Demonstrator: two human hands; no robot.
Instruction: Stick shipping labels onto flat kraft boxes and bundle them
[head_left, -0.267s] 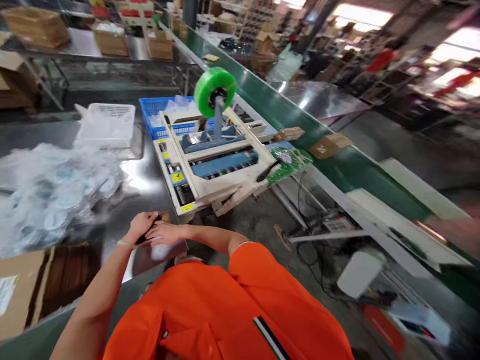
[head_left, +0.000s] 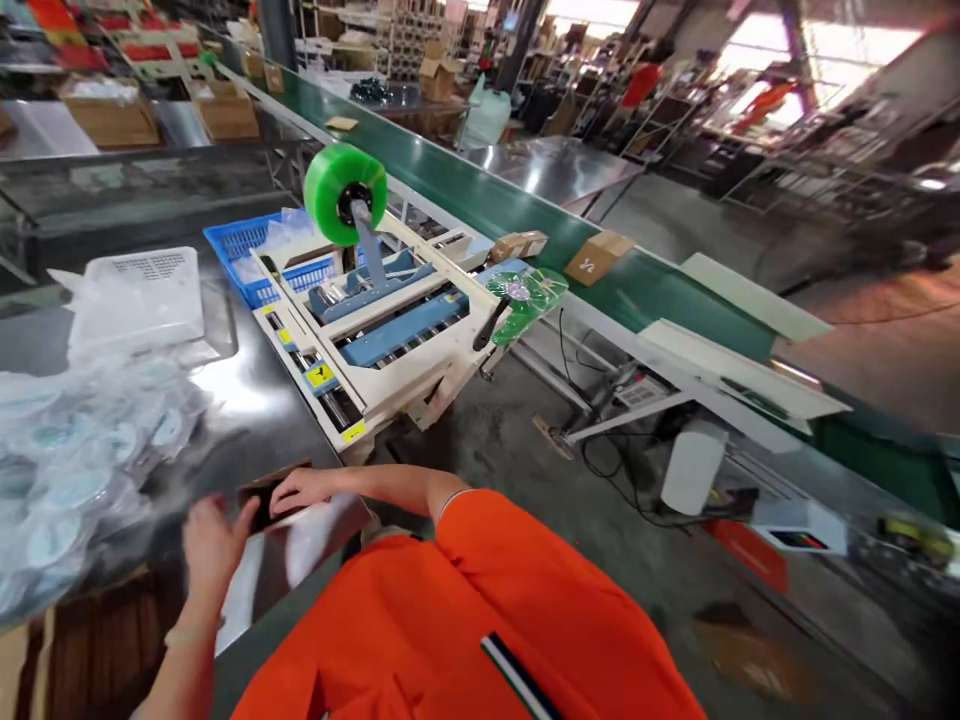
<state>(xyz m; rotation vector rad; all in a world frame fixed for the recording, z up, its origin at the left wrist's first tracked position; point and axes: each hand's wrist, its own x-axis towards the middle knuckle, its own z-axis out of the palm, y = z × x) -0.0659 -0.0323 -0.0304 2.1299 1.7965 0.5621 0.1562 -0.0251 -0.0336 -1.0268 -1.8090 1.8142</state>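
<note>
A small brown cardboard box (head_left: 259,492) sits at the front edge of the metal table, its dark inside facing up. My right hand (head_left: 306,488) grips it from the right, fingers bent over its rim. My left hand (head_left: 212,545) is at its left side, blurred, with thumb spread away from the fingers and the thumb tip close to the box; whether it touches cannot be told. Clear plastic bags (head_left: 82,470) holding pale round items lie in a heap left of my hands.
Beyond the box stands a carton-taping machine (head_left: 405,340) with a green tape roll (head_left: 337,195). A white basket (head_left: 139,300) and a blue crate (head_left: 232,240) are behind. Flat cardboard (head_left: 97,640) lies at lower left. A green conveyor (head_left: 450,185) carries small boxes (head_left: 598,257).
My view has swung to the right. The hands were close together over the box; now my left hand is further apart from the right, and more of the box shows.
</note>
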